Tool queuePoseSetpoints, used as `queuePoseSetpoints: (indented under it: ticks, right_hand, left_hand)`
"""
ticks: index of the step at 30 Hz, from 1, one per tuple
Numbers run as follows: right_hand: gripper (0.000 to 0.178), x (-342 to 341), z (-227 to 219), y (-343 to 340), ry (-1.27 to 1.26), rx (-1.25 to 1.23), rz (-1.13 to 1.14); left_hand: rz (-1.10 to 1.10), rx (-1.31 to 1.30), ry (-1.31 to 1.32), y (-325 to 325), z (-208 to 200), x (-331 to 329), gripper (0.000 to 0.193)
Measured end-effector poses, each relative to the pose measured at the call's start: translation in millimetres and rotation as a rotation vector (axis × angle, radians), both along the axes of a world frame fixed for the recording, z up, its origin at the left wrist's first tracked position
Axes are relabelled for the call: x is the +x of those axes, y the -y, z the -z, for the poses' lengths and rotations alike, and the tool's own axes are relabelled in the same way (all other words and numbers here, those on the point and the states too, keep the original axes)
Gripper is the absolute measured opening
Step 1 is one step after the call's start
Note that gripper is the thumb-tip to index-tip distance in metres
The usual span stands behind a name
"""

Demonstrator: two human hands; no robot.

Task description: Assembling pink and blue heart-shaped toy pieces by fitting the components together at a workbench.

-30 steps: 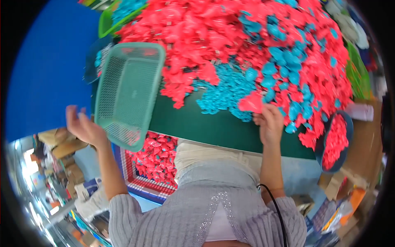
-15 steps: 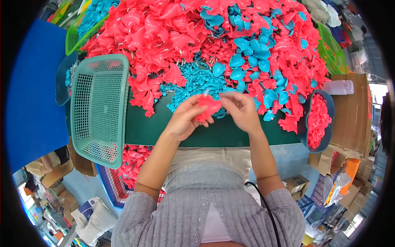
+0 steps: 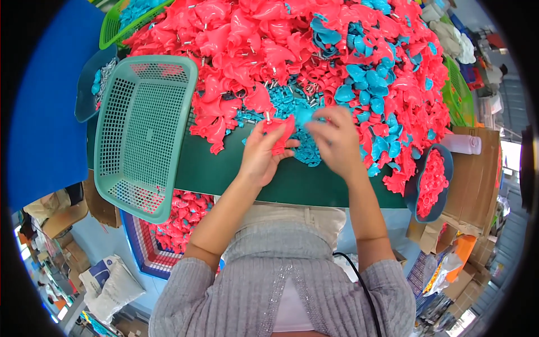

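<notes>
Over the near side of the green table (image 3: 224, 174), my left hand (image 3: 258, 157) is closed round a curved coral-red plastic piece (image 3: 284, 133) with a small metal pin at its top. My right hand (image 3: 341, 143), slightly blurred, pinches a bright blue cup-shaped plastic shell (image 3: 304, 115) close beside the red piece. Whether the two parts touch is unclear. Small blue plastic parts (image 3: 306, 150) lie heaped just behind and under my hands. Farther back spreads a big pile of coral-red plastic pieces (image 3: 224, 42), with blue shells (image 3: 373, 84) scattered over its right part.
A pale green plastic basket (image 3: 182, 126) stands at the table's left, beside a dark bin (image 3: 84, 92) of metal and blue bits. At the right edge sit a bin (image 3: 416, 194) of small red parts and a pale bottle (image 3: 463, 144). Below is a crate (image 3: 135, 253) holding red pieces.
My right hand now has a blue shell at its fingertips. My left hand keeps the red piece, turned more upright. The view has shifted slightly.
</notes>
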State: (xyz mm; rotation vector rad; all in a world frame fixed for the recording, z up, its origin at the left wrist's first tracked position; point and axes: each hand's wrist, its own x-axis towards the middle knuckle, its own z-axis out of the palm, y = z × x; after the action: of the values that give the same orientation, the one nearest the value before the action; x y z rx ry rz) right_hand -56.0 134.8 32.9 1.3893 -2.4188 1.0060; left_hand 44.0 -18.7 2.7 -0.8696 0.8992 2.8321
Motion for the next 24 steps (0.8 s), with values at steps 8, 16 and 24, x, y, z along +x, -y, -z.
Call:
queuePoseSetpoints:
  ticks: [8, 16, 24]
  right_hand:
    - [0.016, 43.2, 3.3, -22.8, 0.441, -0.235, 0.082]
    - [0.024, 60.8, 4.1, -39.1, 1.290, -0.735, 0.167]
    - [0.014, 57.5, 8.5, -50.3, 0.893, -0.490, 0.128]
  left_hand:
    - [0.008, -0.112, -0.098, -24.6, 6.6, -8.9, 0.021]
    - [0.040, 0.260, -0.202, -42.7, -12.6, -13.0, 0.050]
    - [0.086, 0.136, -0.158, -55.7, -15.5, -13.6, 0.048]
